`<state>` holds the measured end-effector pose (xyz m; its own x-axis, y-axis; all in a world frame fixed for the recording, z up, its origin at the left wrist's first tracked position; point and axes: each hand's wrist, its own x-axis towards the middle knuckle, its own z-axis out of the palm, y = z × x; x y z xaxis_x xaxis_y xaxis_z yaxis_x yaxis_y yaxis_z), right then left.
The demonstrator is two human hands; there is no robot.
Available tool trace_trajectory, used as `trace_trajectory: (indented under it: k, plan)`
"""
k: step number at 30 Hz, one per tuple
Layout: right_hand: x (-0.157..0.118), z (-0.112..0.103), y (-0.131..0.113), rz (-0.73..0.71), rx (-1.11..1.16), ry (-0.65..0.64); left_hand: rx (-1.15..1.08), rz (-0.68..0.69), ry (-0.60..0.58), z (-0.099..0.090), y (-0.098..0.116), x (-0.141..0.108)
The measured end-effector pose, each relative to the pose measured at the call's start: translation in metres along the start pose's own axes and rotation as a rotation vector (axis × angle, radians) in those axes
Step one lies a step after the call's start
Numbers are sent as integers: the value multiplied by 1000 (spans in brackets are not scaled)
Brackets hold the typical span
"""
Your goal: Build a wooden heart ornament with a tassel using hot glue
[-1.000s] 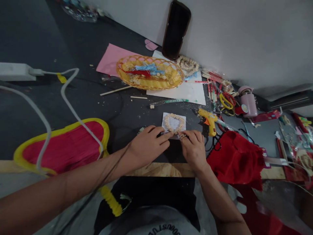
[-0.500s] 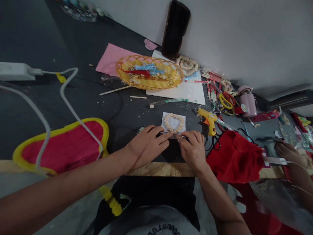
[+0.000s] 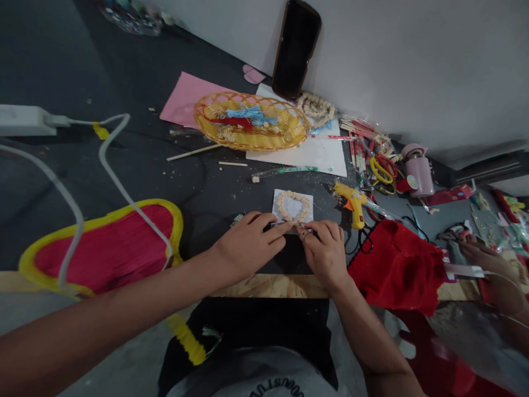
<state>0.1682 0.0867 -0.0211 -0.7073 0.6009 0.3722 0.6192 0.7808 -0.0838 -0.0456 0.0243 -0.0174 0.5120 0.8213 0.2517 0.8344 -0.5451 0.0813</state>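
Note:
A heart-like ring of small beige pieces (image 3: 281, 206) lies on a small white square card (image 3: 294, 207) in front of me. My left hand (image 3: 253, 246) rests at the card's lower left, fingers apart, with a fingertip pressing at the ring's bottom point. From the other side, my right hand (image 3: 326, 251) has its fingers curled and its thumb and forefinger closed at that same point. Whatever is between those fingertips is too small to make out. A yellow glue gun (image 3: 350, 203) lies to the right of the card.
Behind the card stands a yellow woven basket (image 3: 289, 140) with blue and red tassels. A phone (image 3: 296, 49) leans on the wall. Scissors (image 3: 381, 171), red cloth (image 3: 397, 270), a pink bottle (image 3: 418, 173) and another person's hand (image 3: 481, 256) are rightward. White cables (image 3: 113, 165) cross the left.
My hands keep nearly the same position at the ring's bottom point. At the far right, the other person's hand has shifted slightly and a dark object now shows by its fingers.

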Motion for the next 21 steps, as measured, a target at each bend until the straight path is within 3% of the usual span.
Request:
trace_trajectory:
  k: [9, 21]
  plan:
    - [1, -2, -1, -16, 7, 9, 18, 9, 27, 3, 0, -2]
    - [2, -2, 0, -11, 5, 13, 11, 2, -32, -1, 0, -2]
